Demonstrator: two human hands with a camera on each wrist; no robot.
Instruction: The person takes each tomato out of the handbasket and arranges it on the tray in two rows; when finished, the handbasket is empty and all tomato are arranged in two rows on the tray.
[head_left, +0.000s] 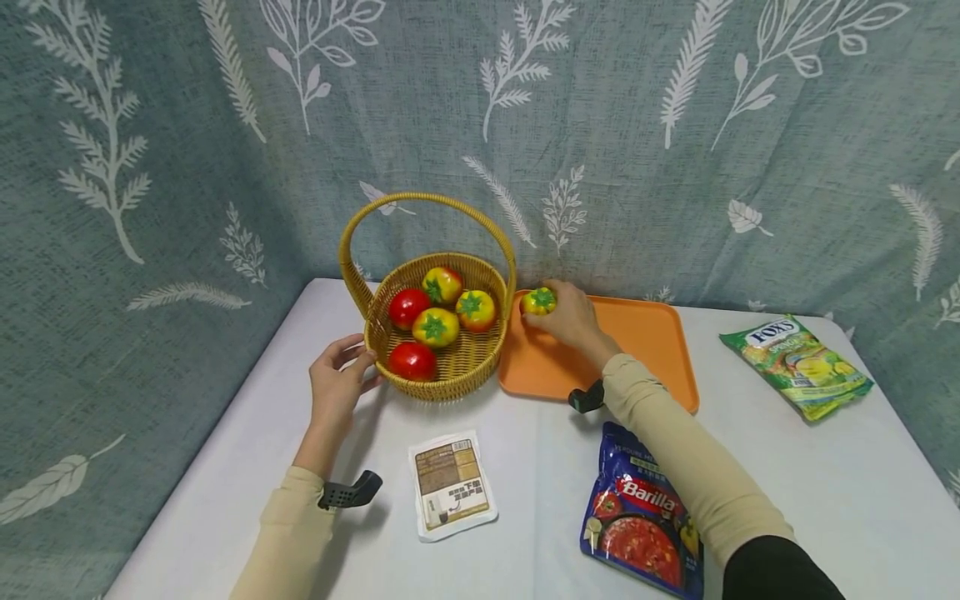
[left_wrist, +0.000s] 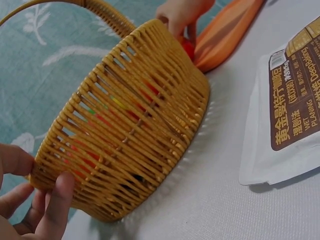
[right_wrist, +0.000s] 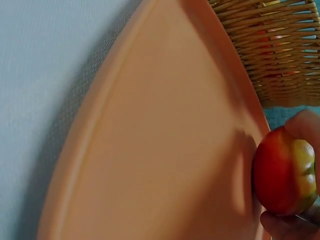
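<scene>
Head view. Right hand [head_left: 572, 317] curls its fingers round a yellow-red tomato [head_left: 539, 301] and holds it at the far left corner of the orange tray [head_left: 645, 342], just beside the wicker basket [head_left: 442, 367]. Whether the tomato touches the tray floor cannot be told from here. Left hand [head_left: 339, 381] rests against the basket's near left wall, fingers fairly straight, thumb on the rim; it grips nothing. Basket contents: five tomatoes, two red [head_left: 408, 307] and three yellow-red [head_left: 436, 327]. Between the forearms, nearer the person than the left hand, lies a white pouch [head_left: 452, 486]. Under the right forearm lies a blue Barilla pouch [head_left: 641, 521]. Well to the right of the right hand lies a green Fox's bag [head_left: 797, 364].

Left wrist view. Fingertips [left_wrist: 59, 196] and thumb of the left hand touch the basket's woven wall [left_wrist: 135, 125] at its rim, loosely spread. Red and yellow fruit shows through the weave. The white pouch [left_wrist: 287, 110] lies on the cloth to the near side.

Right wrist view. Fingers [right_wrist: 307, 125] and thumb pinch the tomato [right_wrist: 282, 170], red side facing the camera, close over the tray's bare floor [right_wrist: 160, 140]. Contact between the two cannot be told. Basket wall [right_wrist: 280, 45] stands just past the tray rim.
</scene>
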